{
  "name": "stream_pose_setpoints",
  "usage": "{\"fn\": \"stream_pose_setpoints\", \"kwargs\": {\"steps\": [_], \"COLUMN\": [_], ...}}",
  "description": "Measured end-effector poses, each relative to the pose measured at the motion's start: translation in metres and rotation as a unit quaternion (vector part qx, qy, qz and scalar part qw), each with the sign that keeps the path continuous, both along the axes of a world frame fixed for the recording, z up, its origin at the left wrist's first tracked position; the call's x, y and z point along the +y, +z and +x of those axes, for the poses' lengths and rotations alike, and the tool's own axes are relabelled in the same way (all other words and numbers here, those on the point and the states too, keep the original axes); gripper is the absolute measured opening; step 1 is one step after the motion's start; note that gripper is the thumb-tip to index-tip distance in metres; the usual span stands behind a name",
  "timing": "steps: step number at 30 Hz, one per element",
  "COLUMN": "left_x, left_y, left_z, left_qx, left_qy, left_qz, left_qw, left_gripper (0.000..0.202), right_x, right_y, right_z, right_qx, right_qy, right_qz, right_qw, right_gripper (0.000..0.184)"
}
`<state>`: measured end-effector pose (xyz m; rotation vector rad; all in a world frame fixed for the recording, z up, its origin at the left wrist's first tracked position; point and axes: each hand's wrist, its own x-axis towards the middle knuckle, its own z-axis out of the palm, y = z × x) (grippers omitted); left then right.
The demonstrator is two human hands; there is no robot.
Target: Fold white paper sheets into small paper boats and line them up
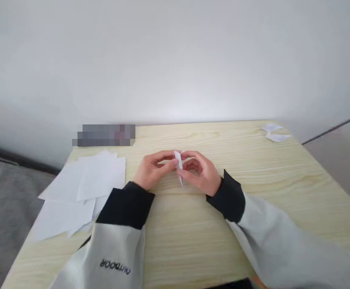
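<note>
A small folded white paper piece point(179, 166), narrow and pointed, stands on edge between both hands over the middle of the light wooden table point(253, 188). My left hand point(153, 170) pinches its left side with fingers curled. From the other side, my right hand point(200, 172) pinches it with thumb and fingertips. Both wrists rest on the tabletop.
A loose stack of white paper sheets point(81, 188) lies at the table's left edge, partly overhanging. Two small folded paper pieces point(274, 132) sit at the far right corner. A blurred object point(105, 135) lies at the far left edge by the white wall.
</note>
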<state>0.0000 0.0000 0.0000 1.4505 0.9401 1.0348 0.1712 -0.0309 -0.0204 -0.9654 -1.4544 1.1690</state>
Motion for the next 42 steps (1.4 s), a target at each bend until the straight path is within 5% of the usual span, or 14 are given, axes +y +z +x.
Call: {"fn": "stream_pose_setpoints", "kwargs": {"steps": [16,21,25,28,35,42], "left_x": [0.000,0.001,0.000,-0.002,-0.006,-0.005], "left_y": [0.000,0.000,-0.002,-0.002,-0.003,-0.005], "left_z": [0.003,0.002,0.003,0.006,0.009,0.011], "left_qx": [-0.027,-0.028,0.013,0.053,0.081,0.061], "left_qy": [0.000,0.012,0.033,0.029,0.010,0.005], "left_qz": [-0.009,-0.001,0.031,0.066,0.117,0.085], "left_qw": [1.000,1.000,0.999,0.996,0.990,0.994], "left_gripper": [0.029,0.025,0.027,0.026,0.027,0.022], "right_x": [0.003,0.004,0.005,0.005,0.004,0.004], "right_y": [0.001,0.003,0.005,0.004,0.001,0.004], "right_z": [0.004,0.006,0.009,0.009,0.008,0.009], "right_qx": [0.021,-0.065,-0.223,-0.293,-0.304,-0.310], "right_qy": [0.032,-0.041,-0.159,-0.154,-0.148,-0.160], "right_qz": [-0.044,0.088,0.254,0.269,0.276,0.289], "right_qw": [0.998,0.993,0.928,0.905,0.900,0.892], "right_gripper": [0.037,0.028,0.022,0.015,0.001,0.010]}}
